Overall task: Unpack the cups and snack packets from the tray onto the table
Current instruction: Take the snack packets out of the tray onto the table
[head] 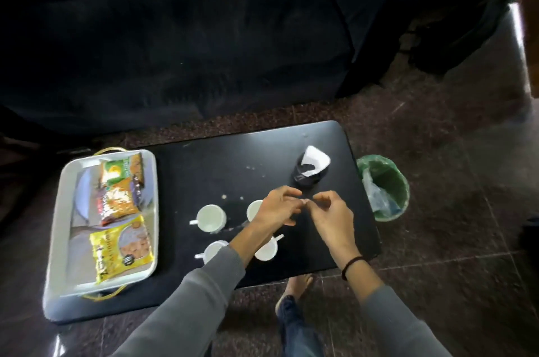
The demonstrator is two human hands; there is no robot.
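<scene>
While four white cups (211, 218) stand out, colourful snack packets (121, 244) fill tray (58, 240).

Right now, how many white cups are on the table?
4: far-left cup, far-right cup partly behind the left hand, near-left cup, near-right cup. None look hidden.

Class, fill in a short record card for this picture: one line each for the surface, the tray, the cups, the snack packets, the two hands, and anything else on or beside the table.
surface: black table
tray: silver tray, at the table's left end
cups: four white cups, all on the table, none on the tray
snack packets: three, all on the tray; yellow packet nearest the person
left hand: over the cups, fingers curled
right hand: fingertips meeting the left's
other: black holder with white tissue; green bin beside the table
</scene>
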